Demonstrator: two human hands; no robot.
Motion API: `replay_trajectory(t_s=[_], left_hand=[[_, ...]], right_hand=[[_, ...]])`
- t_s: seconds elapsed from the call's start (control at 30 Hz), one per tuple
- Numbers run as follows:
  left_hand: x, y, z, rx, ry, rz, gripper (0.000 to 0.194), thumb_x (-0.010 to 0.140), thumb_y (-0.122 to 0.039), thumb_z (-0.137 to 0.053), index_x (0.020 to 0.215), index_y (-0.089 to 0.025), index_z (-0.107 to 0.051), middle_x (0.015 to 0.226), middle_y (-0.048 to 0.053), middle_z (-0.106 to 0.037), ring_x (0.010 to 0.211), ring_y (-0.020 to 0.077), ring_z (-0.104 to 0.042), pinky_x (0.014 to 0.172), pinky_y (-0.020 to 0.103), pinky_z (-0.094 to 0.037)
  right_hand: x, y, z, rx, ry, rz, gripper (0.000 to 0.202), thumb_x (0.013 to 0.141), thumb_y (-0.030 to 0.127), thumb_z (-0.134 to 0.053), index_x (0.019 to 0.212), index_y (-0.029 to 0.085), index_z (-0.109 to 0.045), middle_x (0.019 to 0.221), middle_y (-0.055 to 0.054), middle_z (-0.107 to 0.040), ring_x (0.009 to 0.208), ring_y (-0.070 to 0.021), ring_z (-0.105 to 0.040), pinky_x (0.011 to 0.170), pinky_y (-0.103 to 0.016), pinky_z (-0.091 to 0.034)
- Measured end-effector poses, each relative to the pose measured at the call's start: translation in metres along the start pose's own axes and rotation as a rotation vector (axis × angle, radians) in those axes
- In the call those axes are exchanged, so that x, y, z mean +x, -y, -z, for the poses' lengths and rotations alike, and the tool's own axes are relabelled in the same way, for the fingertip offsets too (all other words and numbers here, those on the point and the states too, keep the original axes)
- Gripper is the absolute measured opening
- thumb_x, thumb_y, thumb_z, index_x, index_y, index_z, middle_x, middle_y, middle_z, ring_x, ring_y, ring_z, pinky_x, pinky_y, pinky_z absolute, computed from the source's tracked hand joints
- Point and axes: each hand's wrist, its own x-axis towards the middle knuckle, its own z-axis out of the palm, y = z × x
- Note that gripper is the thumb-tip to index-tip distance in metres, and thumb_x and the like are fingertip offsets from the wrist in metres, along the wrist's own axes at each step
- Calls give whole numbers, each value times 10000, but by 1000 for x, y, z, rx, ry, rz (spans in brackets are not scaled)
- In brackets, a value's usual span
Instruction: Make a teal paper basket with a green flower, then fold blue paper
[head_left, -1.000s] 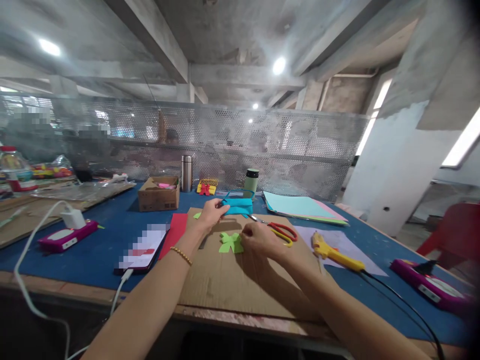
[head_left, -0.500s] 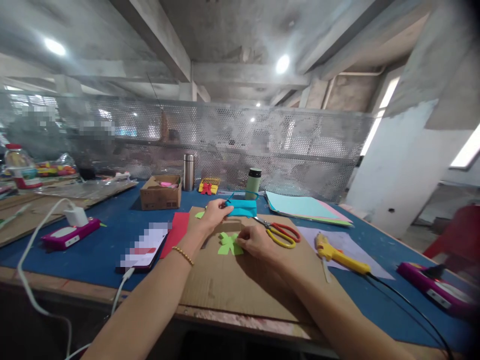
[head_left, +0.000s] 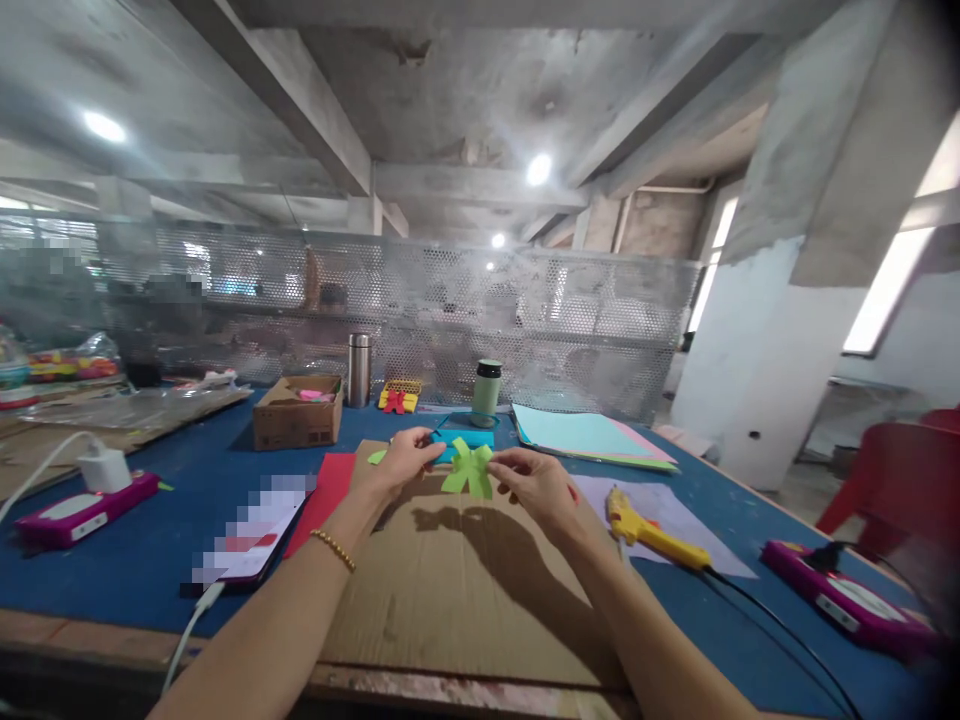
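My left hand [head_left: 409, 458] pinches the left end of a blue paper piece [head_left: 480, 438], a small folded shape with a thin looped handle above it, like a little bag. Between the fingers of my right hand [head_left: 536, 482] is a light green paper bow [head_left: 471, 468], raised above the cardboard sheet [head_left: 450, 570] and overlapping the front of the blue piece. Whether the two touch I cannot tell. Both hands are closed. Another green scrap [head_left: 376, 457] lies beside my left hand. My right hand hides the spot where the scissors lay.
A yellow glue gun [head_left: 652, 532] rests on lilac paper at right. Purple power strips [head_left: 840, 600] lie at both sides. Left are a phone [head_left: 259, 530], red paper [head_left: 322, 500] and a cardboard box [head_left: 296, 420]. Behind stand a steel flask [head_left: 360, 370], a green bottle [head_left: 487, 390] and coloured sheets [head_left: 585, 435].
My right hand has lifted the green bow off the cardboard and brought it up before the blue paper piece. My left hand still holds that piece. The camera view has shifted.
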Motion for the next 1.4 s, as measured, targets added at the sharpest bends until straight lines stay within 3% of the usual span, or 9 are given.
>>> replay_trajectory(t_s=[0.13,0.37,0.77,1.4], left_hand=[[-6,-4,-5,-16,63,1,404,669,-482,-796,854,-153,-653,662,-41,-562,525,100,-521,471,227,-390],[-12,-9,-10,-45,168,-14,389,675,-454,-780,870,-138,-663,685,-14,-598,546,102,-524,491,231,-375],[-13,-10,-10,-26,186,-19,305,705,-397,-742,859,-153,-645,713,-14,-592,573,113,-554,509,242,-395],[-15,-13,-10,-2,222,-49,256,730,-382,-710,811,-149,-638,704,-5,-589,579,103,-513,511,226,-388]], right_hand=[[4,0,8,60,0,-84,371,722,513,-707,794,152,-752,636,-30,-661,524,-131,-556,473,-241,-388],[9,-12,1,22,-35,-21,339,730,498,-660,755,167,-728,646,-24,-663,526,-126,-555,503,-248,-413],[11,-20,2,-134,-58,-22,276,780,420,-627,757,163,-726,575,-2,-620,478,-115,-490,457,-236,-316],[12,-29,0,-199,-74,14,307,809,436,-610,823,165,-754,686,-34,-713,539,-135,-564,509,-244,-392]])
